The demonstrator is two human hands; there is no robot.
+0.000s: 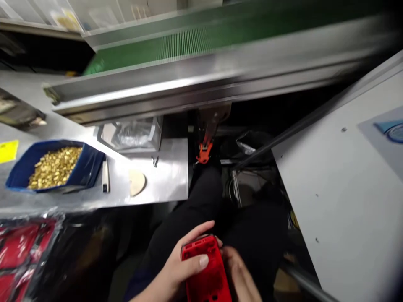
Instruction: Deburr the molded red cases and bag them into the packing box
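A red plastic casing is held over my lap, near the bottom middle of the view. My left hand wraps round its left side, thumb lying across the top face and fingers behind its upper edge. My right hand is closed against the casing's right side from below. My dark trousers lie under both hands.
A blue tray of small brass parts sits on the steel bench at left, beside a round beige disc and a clear bag. Red bagged casings lie lower left. A green conveyor runs above; a white panel stands right.
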